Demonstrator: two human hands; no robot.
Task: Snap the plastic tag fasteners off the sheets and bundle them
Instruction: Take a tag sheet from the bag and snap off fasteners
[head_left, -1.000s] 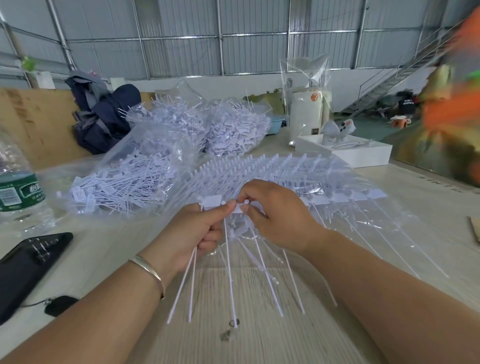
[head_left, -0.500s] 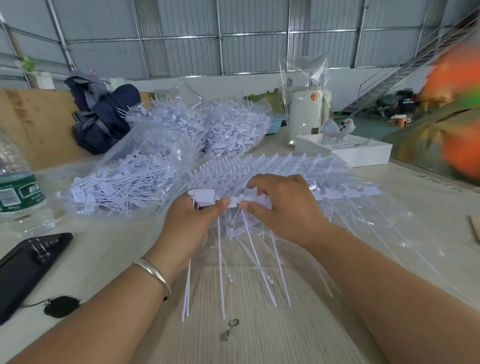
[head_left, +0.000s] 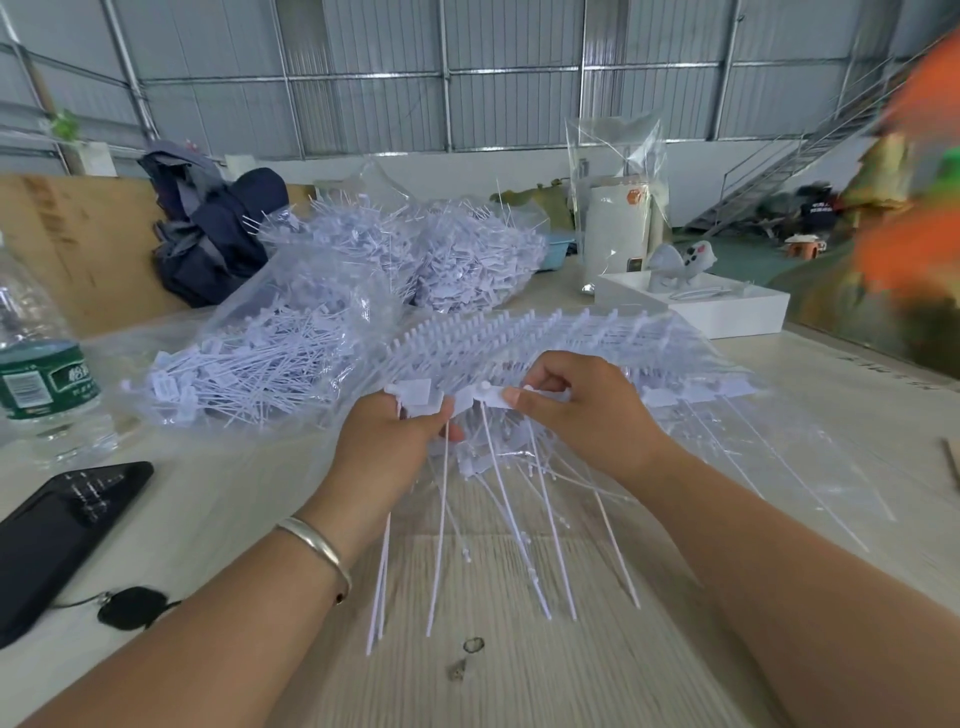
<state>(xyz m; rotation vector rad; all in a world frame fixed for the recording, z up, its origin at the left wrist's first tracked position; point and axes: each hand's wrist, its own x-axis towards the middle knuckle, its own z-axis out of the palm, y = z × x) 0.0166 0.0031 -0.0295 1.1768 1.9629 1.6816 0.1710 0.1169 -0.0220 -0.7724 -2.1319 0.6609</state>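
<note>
Both hands pinching fasteners: left hand (head_left: 387, 441) holds the snapped bundle (head_left: 441, 519), right hand (head_left: 582, 410) grips the sheet (head_left: 545, 338); I'd twist close to the joint.

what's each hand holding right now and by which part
The left hand grips a small bunch of snapped-off tag fasteners just below their flat heads; the right hand pinches the next fastener's head.
</note>
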